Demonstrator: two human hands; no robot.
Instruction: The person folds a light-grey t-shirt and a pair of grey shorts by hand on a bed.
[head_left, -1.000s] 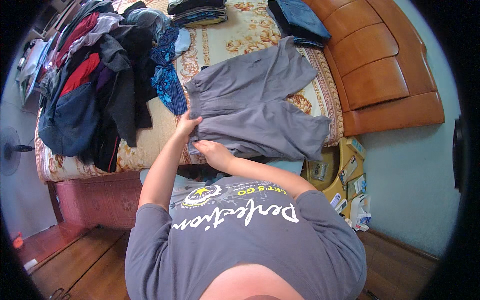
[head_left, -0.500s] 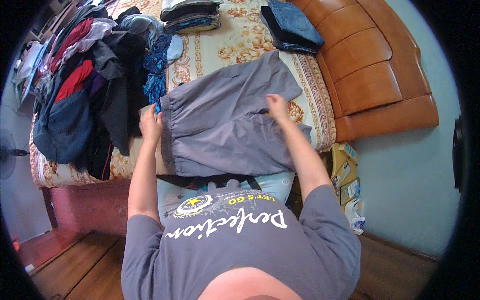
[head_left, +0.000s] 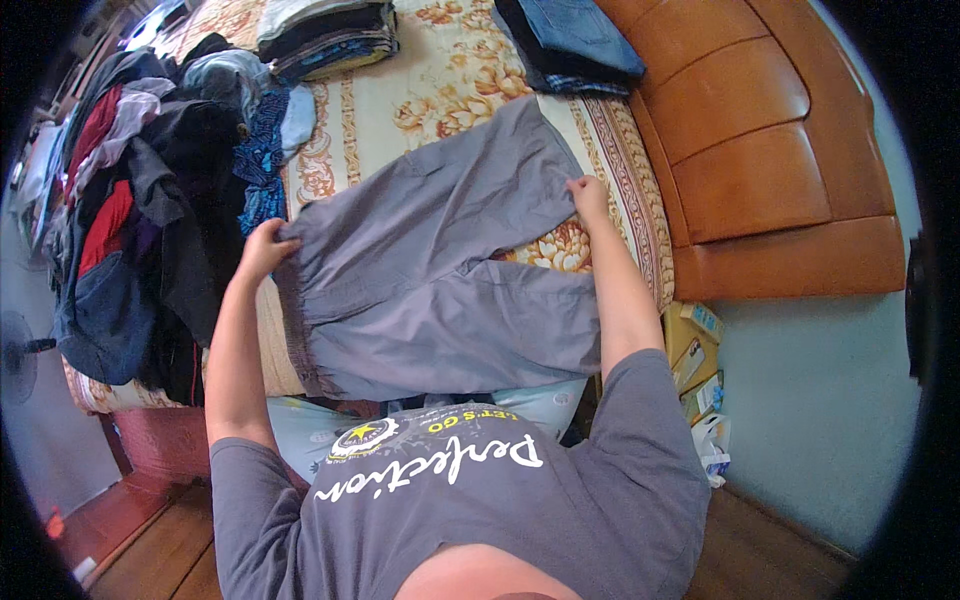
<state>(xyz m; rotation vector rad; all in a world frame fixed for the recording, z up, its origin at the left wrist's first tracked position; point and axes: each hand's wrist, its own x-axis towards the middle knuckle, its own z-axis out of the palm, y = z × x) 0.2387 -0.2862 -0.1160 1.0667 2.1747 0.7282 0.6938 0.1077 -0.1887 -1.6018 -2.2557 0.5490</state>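
Note:
A pair of grey shorts (head_left: 430, 240) lies spread on the bed, its gathered waistband toward the left and its two leg openings toward the right. My left hand (head_left: 264, 248) pinches the waistband at its far corner. With fingers closed, my right hand (head_left: 590, 196) grips the hem of the far leg at its inner side. Between the two legs a wedge of the flowered bedsheet (head_left: 550, 250) shows. The near leg rests flat with a few creases, close to my body.
A heap of mixed clothes (head_left: 150, 220) covers the bed's left side. Folded garments form a stack (head_left: 335, 40) at the far edge, and folded jeans (head_left: 580, 45) lie far right. A brown padded headboard (head_left: 750, 150) borders the right. Boxes (head_left: 695, 350) stand beside the bed.
My right hand has moved right and taken hold of the far leg's hem. The left hand has closed on the waistband. The shorts are flatter, with the legs spread apart.

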